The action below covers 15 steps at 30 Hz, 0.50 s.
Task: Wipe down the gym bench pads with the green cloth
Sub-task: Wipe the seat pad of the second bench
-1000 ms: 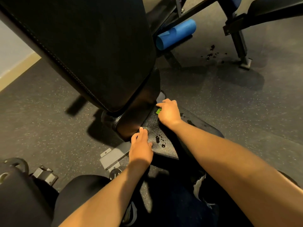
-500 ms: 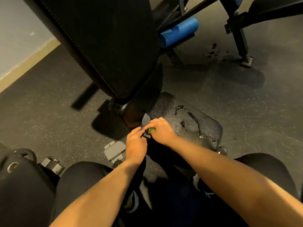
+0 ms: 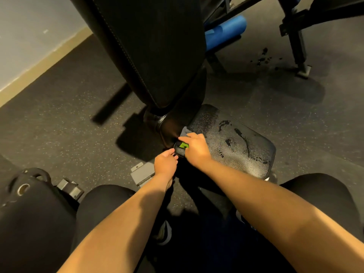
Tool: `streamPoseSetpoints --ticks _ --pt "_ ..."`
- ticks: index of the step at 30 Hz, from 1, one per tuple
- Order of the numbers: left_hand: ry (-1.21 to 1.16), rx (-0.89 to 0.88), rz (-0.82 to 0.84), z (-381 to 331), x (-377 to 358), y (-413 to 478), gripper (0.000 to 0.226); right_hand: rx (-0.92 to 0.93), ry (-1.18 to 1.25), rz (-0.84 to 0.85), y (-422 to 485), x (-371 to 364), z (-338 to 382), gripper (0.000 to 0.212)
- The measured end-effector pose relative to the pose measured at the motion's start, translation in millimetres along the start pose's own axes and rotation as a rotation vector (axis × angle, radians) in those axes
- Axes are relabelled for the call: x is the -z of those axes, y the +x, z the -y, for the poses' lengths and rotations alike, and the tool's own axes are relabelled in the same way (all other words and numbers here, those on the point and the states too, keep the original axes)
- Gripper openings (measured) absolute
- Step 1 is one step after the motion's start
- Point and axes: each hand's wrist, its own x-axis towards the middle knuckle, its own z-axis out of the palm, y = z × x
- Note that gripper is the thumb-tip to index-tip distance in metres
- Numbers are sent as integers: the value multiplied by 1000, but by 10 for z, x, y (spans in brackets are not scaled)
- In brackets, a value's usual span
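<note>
With curled fingers the right hand [image 3: 195, 149] clasps the green cloth [image 3: 184, 145] on the near corner of the seat pad [image 3: 256, 154]. The left hand [image 3: 165, 164] touches that edge, grip unclear. Wet streaks [image 3: 242, 137] cross the pad, so much wiping seems left.

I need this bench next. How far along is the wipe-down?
Nothing looks finished. In hand: the right hand holds the green cloth against the seat pad's near left corner, and the left hand touches that corner's edge. Left to do: wet streaks lie across the seat pad's middle and right. The backrest pad shows no sign either way.
</note>
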Motion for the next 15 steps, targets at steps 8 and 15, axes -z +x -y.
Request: streamPoseSetpoints --ticks 8,15 --pt "46 28 95 3 83 -118 52 323 -156 180 -432 -28 -188 46" --pt "119 30 228 -5 224 -111 60 41 -3 -119 -96 160 -61 54"
